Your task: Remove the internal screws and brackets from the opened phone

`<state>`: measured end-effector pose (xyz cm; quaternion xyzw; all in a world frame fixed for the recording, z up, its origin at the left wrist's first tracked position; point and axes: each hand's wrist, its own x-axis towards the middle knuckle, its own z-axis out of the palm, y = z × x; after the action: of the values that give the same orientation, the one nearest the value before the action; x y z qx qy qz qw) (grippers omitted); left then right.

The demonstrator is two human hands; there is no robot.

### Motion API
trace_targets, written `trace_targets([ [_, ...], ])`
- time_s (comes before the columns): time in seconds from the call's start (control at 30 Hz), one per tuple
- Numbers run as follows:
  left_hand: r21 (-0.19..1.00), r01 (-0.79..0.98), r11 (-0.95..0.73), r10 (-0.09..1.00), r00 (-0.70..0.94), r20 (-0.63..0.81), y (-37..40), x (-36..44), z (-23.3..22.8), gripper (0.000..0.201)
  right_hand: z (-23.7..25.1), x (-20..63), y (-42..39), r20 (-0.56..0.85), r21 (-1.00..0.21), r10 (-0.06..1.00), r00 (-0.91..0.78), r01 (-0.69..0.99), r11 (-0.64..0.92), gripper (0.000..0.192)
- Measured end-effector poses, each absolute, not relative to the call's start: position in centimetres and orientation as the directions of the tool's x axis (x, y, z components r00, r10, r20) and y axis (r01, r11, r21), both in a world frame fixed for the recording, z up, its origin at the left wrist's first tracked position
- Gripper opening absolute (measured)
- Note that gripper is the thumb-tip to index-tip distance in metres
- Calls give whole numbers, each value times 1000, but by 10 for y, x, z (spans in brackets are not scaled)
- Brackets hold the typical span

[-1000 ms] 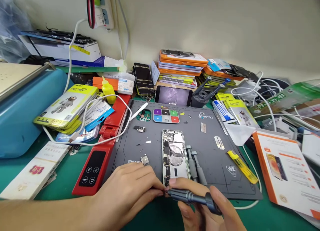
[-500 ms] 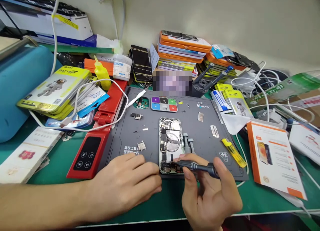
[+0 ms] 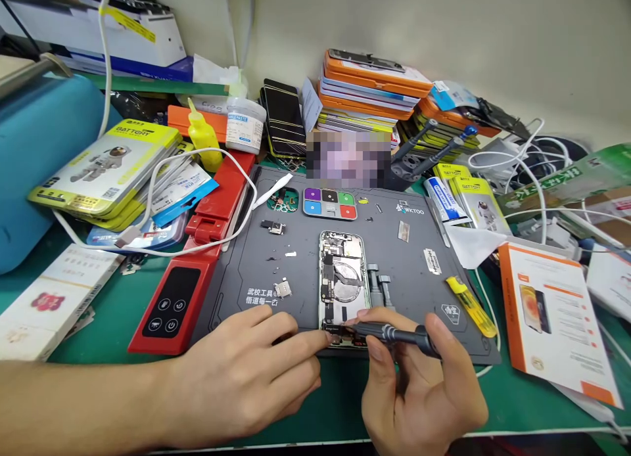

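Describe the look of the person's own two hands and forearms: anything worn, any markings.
Both are bare. The left hand and its long forearm show no sleeve, glove, watch or ring. The right hand is likewise ungloved and ringless, with short nails; its wrist lies out of frame.

The lower end of the opened phone (image 3: 344, 286) is covered by the fingertips of the left hand (image 3: 246, 377) and the right hand (image 3: 424, 390). The tip of the screwdriver (image 3: 394, 334) is too small to resolve where it meets the phone. A pixelated patch (image 3: 349, 159) conceals whatever stands behind the grey mat (image 3: 296, 272) (contents indeterminable). The blue machine (image 3: 44, 160) is cut off by the left edge. The loose parts (image 3: 282, 288) on the mat are too small to identify. The left forearm exits the frame at bottom left.
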<state>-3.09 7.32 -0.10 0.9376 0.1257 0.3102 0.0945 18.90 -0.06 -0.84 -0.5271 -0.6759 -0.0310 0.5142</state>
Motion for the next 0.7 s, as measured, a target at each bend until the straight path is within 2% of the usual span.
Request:
trace_targets([
  [0.17, 277, 183, -943, 311, 779, 545, 73, -30, 1, 21, -5, 191, -1, 729, -484, 682, 63, 752, 447, 79],
  [0.4, 295, 192, -936, 327, 783, 529, 72, -30, 5, 25, -10, 188, -8, 698, -535, 708, 104, 733, 420, 72],
  [0.5, 307, 195, -932, 337, 778, 531, 72, -29, 5, 27, -11, 184, -11, 709, -490, 700, 85, 773, 402, 72],
  [0.63, 306, 209, -929, 351, 764, 542, 70, -28, 3, 35, -11, 183, -9, 783, -374, 622, -9, 792, 482, 65],
  [0.7, 305, 210, -929, 353, 751, 557, 70, -27, 3, 37, -11, 183, -8, 779, -373, 628, 5, 808, 456, 66],
])
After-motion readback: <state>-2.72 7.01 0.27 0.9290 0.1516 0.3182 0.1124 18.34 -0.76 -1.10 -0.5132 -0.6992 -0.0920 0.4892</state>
